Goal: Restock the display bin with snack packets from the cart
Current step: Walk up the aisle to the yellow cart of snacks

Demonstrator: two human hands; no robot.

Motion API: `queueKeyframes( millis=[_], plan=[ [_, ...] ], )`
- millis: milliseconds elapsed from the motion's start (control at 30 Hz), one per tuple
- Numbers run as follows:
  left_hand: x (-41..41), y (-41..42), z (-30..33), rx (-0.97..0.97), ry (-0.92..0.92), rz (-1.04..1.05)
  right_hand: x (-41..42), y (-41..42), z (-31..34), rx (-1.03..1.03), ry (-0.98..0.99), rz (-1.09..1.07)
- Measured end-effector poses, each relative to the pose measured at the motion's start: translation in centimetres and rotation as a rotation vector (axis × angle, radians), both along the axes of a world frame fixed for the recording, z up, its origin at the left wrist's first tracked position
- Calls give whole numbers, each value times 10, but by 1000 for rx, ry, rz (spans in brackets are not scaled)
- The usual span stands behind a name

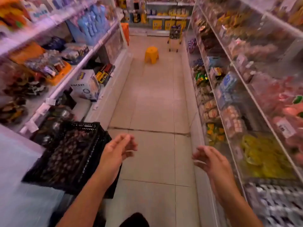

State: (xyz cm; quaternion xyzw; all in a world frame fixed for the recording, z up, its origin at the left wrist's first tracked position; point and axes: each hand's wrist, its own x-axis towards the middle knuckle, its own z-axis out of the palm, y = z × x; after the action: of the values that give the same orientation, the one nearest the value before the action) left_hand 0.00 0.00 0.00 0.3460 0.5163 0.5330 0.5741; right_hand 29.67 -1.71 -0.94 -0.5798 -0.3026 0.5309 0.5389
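Note:
I look down a shop aisle. At its far end stands a yellow cart (175, 36) loaded with dark-blue snack packets. Clear display bins (255, 115) full of wrapped snacks line the shelving on my right. My left hand (118, 149) hovers over the floor beside a black crate, fingers loosely bent and empty. My right hand (209, 158) hangs in the air near the lower bins, fingers relaxed, holding nothing. The picture is blurred by motion.
A black plastic crate (72, 154) of dark packets sits low on the left. A yellow stool (151, 54) stands mid-aisle before the cart. Left shelves (65, 79) carry boxes and bags. The tiled floor (152, 104) runs between both shelf rows.

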Motion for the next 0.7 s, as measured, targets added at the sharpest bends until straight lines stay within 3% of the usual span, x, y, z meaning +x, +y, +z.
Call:
queueKeyframes(
  millis=[267,467,700],
  plan=[
    [-71,123,-20,24,67,208,-43,172,-10,-4,-96,175],
    [-83,270,-7,-34,70,56,-54,294,9,-35,-57,67],
    [-25,458,-3,-51,83,-118,-3,425,-10,-61,-60,-104]
  ],
)
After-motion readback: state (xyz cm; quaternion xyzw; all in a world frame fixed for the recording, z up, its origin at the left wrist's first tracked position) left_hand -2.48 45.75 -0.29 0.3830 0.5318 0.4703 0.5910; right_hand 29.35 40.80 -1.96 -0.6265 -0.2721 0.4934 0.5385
